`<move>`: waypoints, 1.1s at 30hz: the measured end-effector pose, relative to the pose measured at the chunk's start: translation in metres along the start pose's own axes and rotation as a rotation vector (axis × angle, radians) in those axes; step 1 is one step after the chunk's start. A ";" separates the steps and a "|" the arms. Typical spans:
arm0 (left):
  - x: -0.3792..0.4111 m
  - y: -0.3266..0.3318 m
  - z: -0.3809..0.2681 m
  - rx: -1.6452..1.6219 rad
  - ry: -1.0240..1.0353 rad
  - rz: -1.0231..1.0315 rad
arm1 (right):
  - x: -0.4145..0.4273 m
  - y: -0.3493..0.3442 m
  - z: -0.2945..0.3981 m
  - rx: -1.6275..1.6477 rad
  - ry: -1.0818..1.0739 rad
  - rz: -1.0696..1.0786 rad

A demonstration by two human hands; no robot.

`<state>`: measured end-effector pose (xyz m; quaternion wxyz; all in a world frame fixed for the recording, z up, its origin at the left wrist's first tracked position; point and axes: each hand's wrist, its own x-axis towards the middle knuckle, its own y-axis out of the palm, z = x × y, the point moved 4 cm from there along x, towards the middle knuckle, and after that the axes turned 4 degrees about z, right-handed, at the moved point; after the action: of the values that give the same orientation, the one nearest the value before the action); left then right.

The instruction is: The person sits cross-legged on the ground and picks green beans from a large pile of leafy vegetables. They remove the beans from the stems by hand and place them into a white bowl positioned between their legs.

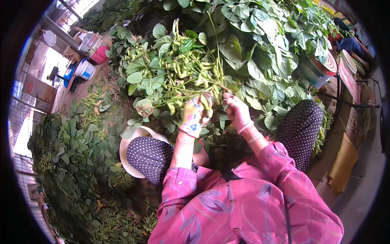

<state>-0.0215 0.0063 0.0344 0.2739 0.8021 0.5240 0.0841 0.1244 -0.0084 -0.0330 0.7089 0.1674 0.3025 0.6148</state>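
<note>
A leafy soybean plant (179,71) with many plump green pods spreads out before me, its tops pointing away. My right hand (238,112), in a pale pink glove, grips the thick brown base of its stem (224,88). Just to the left, my left hand (192,117) wears a light glove with a coloured pattern. Its fingers are closed around green soybean pods (206,103) on the near side of the plant. The two hands are a short gap apart. A withered brownish leaf (144,107) hangs to the left of the left hand.
A large heap of soybean plants (268,52) rises ahead and to the right. More cut foliage (76,146) covers the left floor. A white basin (124,154) sits beside my left knee. Buckets (85,69) stand far left; another bucket (317,73) stands right, near a metal-framed seat (350,82) and a seated person (350,44).
</note>
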 end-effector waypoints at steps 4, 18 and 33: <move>-0.005 0.005 -0.012 0.002 -0.040 0.036 | 0.020 0.011 -0.003 0.037 0.038 0.122; -0.006 -0.036 0.036 0.279 -0.134 -0.141 | 0.020 0.019 -0.001 -0.154 -0.008 0.106; 0.041 -0.029 0.071 0.100 0.098 -0.240 | 0.024 0.020 0.040 -0.518 -0.202 -0.001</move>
<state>0.0035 0.0265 -0.0461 0.2158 0.7413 0.6324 0.0635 0.1355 0.0244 0.0040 0.7551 0.0411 0.0633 0.6513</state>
